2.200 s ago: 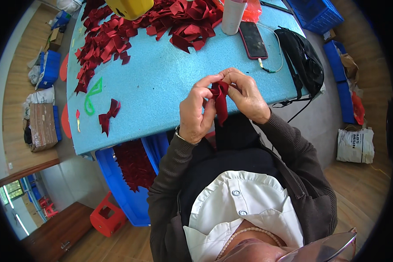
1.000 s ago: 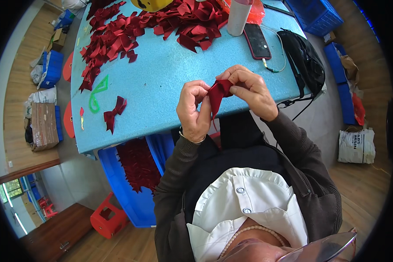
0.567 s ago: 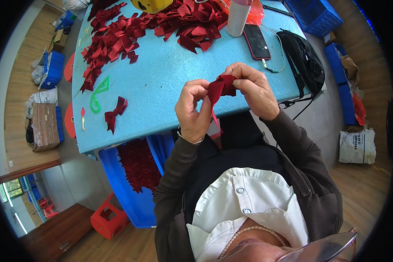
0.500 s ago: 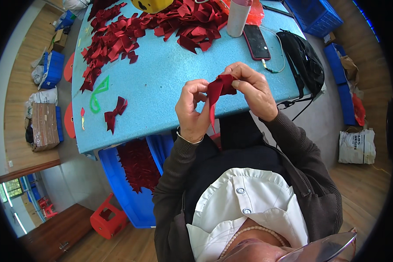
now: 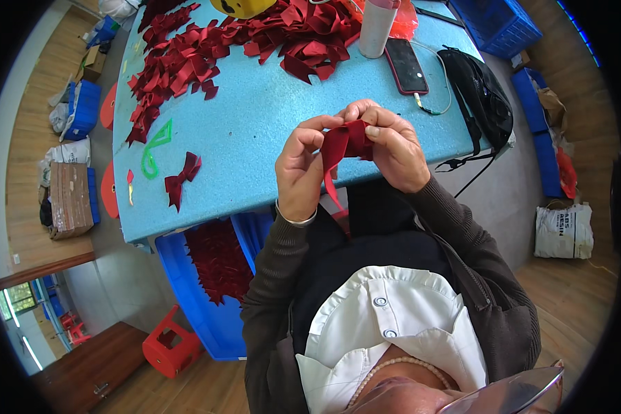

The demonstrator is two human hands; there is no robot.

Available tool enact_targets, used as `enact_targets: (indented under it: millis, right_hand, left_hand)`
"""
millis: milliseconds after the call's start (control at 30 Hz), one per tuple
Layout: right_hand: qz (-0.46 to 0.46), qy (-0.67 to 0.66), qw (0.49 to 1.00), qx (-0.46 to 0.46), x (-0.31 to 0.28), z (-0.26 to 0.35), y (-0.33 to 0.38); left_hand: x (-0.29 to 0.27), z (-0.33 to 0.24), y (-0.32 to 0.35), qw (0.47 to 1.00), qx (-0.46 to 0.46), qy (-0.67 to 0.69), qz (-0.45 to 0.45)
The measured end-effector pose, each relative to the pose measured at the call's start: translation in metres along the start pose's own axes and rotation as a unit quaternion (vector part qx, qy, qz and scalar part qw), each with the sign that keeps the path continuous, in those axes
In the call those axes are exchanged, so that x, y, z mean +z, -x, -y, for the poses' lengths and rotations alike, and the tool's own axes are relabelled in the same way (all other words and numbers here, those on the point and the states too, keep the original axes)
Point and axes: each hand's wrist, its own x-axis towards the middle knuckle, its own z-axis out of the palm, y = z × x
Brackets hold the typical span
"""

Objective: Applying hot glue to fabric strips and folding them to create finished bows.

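Between my two hands, above the near edge of the blue table (image 5: 255,165), is a dark red ribbon (image 5: 336,146), folded over at the top with a tail hanging down. My left hand (image 5: 301,165) pinches its left side with the fingertips. On the other side, my right hand (image 5: 395,145) grips the folded part between thumb and fingers. The fingertips of both hands nearly meet at the top of the fold. A finished-looking red bow (image 5: 181,181) lies alone on the table to the left. Many more red bows (image 5: 186,65) are heaped toward the far side.
A phone (image 5: 406,67) on a cable, a pale bottle (image 5: 377,29) and a black backpack (image 5: 481,100) occupy the table's right. A green plastic strip (image 5: 156,148) lies at left. Below the edge stands a blue bin (image 5: 207,324) with red ribbon pieces; a red stool (image 5: 171,345) is beside it.
My left fingers have reached up and over toward my right fingertips. The ribbon has turned, showing a wider fold, and its tail now hangs more slantwise.
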Motion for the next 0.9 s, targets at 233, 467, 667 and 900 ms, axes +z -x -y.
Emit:
enact_targets:
  millis: [233, 467, 667, 900]
  right_hand:
    - [0.030, -0.065, 0.997, 0.028, 0.000, 0.005, -0.011]
    - [0.036, 0.032, 0.998, 0.031, 0.000, 0.005, -0.017]
    - [-0.012, 0.059, 0.998, 0.034, -0.012, 0.012, -0.016]
    - [-0.058, 0.039, 0.997, 0.044, -0.023, 0.034, -0.014]
  left_hand:
    - [-0.008, 0.001, -0.007, 0.985, -0.070, 0.153, 0.036]
    - [-0.008, -0.004, -0.013, 0.997, -0.028, 0.046, 0.050]
    - [0.003, -0.005, -0.026, 0.982, 0.076, -0.092, 0.148]
    - [0.025, 0.004, -0.035, 0.956, 0.132, -0.222, 0.138]
